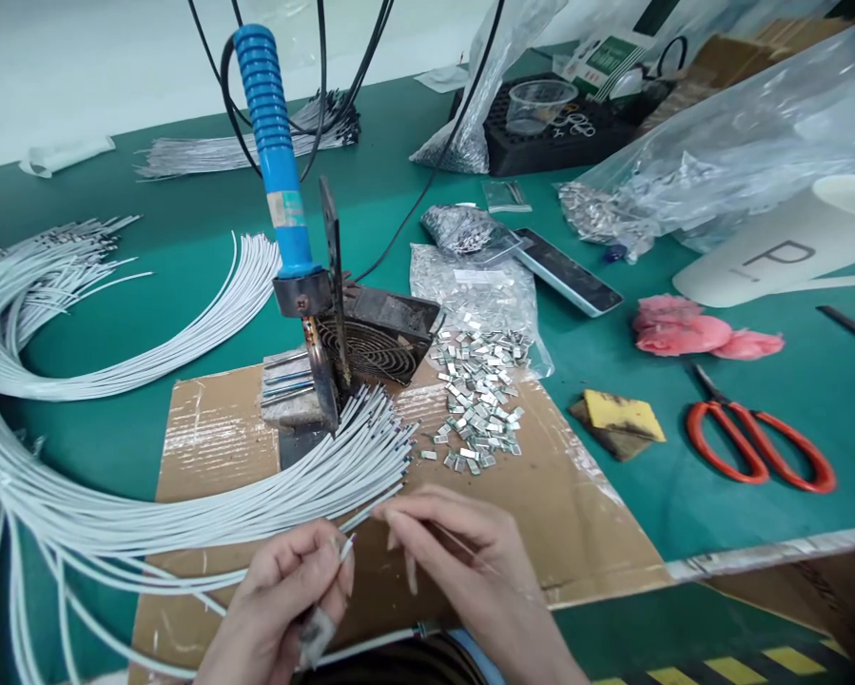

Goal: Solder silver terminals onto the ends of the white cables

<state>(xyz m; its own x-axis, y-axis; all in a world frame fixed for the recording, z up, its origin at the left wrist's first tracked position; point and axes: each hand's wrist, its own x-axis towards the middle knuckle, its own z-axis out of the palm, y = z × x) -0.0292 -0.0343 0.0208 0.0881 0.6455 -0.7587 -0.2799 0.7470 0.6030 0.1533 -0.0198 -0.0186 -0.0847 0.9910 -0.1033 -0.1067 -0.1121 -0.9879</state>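
My left hand (pixel 281 595) is closed around a thin white cable (pixel 346 547), whose stripped end with small coloured wires pokes out past the thumb. A whitish wrap covers one of its lower fingers. Just to the right, my right hand (pixel 470 561) has thumb and index finger pinched together beside the cable tips; whatever sits between them is too small to name. Behind both hands a thick bundle of white cables (pixel 256 509) curves in from the left, its ends fanned out. Small metal connector shells (pixel 476 409) lie in a pile beyond my right hand.
A blue-handled soldering iron (pixel 274 152) stands upright over the cable ends, near a black fan (pixel 377 333). Cardboard (pixel 576 533) covers the bench front. Rightward lie red-handled scissors (pixel 759 442), a yellow sponge (pixel 619 419), a phone (pixel 568 271) and plastic bags (pixel 727 143).
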